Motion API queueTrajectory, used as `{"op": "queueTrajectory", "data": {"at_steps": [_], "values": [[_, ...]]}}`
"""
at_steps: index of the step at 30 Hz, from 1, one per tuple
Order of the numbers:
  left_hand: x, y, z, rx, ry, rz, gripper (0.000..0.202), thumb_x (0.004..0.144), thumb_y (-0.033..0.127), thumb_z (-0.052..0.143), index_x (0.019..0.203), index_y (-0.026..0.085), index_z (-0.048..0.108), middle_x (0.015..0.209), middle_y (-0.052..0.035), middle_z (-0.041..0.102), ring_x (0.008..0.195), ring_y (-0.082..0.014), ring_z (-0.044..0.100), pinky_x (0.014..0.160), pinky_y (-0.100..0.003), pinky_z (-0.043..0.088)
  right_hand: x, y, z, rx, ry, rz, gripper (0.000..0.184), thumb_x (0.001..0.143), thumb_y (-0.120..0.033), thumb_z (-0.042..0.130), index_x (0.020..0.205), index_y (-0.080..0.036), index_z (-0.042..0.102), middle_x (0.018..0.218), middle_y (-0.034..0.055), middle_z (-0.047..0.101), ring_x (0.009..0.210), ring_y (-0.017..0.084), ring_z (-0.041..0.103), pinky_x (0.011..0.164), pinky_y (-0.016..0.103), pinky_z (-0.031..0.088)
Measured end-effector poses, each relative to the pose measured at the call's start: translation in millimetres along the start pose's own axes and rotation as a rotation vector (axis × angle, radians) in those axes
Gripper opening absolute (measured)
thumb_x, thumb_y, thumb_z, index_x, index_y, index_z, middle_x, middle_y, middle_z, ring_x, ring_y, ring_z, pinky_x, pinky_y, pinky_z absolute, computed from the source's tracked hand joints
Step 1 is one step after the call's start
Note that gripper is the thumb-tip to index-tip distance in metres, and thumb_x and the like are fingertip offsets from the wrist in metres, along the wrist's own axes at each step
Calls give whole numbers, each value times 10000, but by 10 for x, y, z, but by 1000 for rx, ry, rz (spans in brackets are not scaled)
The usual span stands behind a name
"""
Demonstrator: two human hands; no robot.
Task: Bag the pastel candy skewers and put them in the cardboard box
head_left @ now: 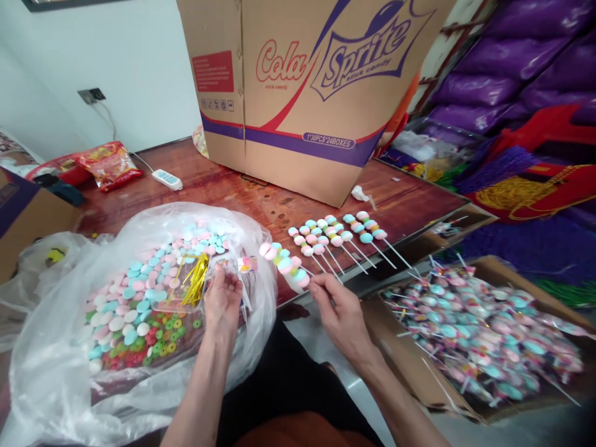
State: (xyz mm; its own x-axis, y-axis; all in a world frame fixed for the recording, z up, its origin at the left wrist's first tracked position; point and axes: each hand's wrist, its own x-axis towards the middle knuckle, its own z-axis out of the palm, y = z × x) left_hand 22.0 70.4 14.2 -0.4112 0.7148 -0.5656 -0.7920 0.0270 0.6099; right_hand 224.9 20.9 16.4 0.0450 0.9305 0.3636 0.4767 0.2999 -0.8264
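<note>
My right hand point(339, 310) pinches the stick of a candy skewer point(285, 262) of pink, white and blue marshmallow discs, held over the table's front edge. My left hand point(222, 299) is closed on a clear plastic wrapper point(237, 268) with a small colourful label, above a big open plastic bag point(56, 366). Inside that bag lie loose pastel marshmallow discs point(139, 292), coloured ring candies point(153, 338) and a bunch of gold twist ties point(196, 279). Several finished skewers point(338, 239) lie in a row on the wooden table point(261, 198).
A large "Cola Sprite" cardboard box point(307, 87) stands at the back. A carton point(479, 335) full of wrapped skewers sits low on the right. A red snack packet point(109, 162) and white power strip point(166, 179) lie at the back left. Purple bags point(512, 68) pile up at right.
</note>
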Motion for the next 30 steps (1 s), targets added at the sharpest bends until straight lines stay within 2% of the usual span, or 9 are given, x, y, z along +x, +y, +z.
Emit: {"op": "queueTrajectory", "data": {"at_steps": [3, 8, 13, 17, 21, 26, 30], "values": [[9, -26, -15, 26, -19, 23, 254, 778, 278, 771, 713, 149, 562, 571, 47, 555, 514, -57, 541, 555, -180, 466, -142, -54, -60, -31, -6, -58, 188, 978, -260, 457, 844, -210, 580, 727, -2, 587, 639, 131, 546, 632, 241, 430], [4, -70, -55, 44, -93, 98, 310, 664, 323, 848, 742, 147, 605, 620, 50, 611, 540, -61, 559, 588, -199, 458, -190, 2, -136, -106, -57, -137, 181, 983, -240, 454, 883, -213, 602, 779, 18, 623, 670, 140, 577, 659, 257, 443], [-3, -55, -68, 100, -259, 224, 289, 663, 331, 840, 767, 167, 626, 741, 41, 676, 659, -80, 630, 704, -233, 495, -198, 18, -262, -191, -134, -155, 172, 989, -233, 457, 902, -215, 604, 801, 10, 620, 694, 132, 581, 668, 249, 424], [-13, -44, -73, 153, -376, 279, 294, 684, 358, 827, 764, 170, 616, 713, 40, 659, 647, -93, 639, 733, -269, 529, -206, -4, -260, -182, -154, -141, 195, 996, -238, 439, 880, -219, 595, 784, 6, 611, 681, 133, 575, 661, 251, 420], [-25, -48, -84, 170, -399, 295, 323, 664, 365, 840, 749, 171, 597, 693, 41, 649, 627, -100, 638, 670, -252, 536, -216, 0, -214, -153, -135, -126, 196, 997, -240, 434, 883, -218, 591, 808, 14, 628, 697, 139, 583, 665, 254, 422], [-42, -54, -99, 224, -418, 220, 356, 651, 379, 848, 749, 176, 573, 668, 44, 629, 584, -95, 623, 590, -216, 511, -224, -3, -202, -166, -185, -90, 204, 1001, -248, 431, 881, -218, 594, 794, 9, 616, 682, 136, 567, 661, 255, 413], [-98, -79, -91, 301, -419, 228, 363, 685, 415, 820, 772, 176, 560, 676, 47, 620, 573, -85, 615, 583, -203, 508, -243, -29, -137, -167, -132, -116, 191, 992, -221, 442, 872, -210, 590, 796, 12, 614, 686, 131, 572, 657, 246, 414]]}}
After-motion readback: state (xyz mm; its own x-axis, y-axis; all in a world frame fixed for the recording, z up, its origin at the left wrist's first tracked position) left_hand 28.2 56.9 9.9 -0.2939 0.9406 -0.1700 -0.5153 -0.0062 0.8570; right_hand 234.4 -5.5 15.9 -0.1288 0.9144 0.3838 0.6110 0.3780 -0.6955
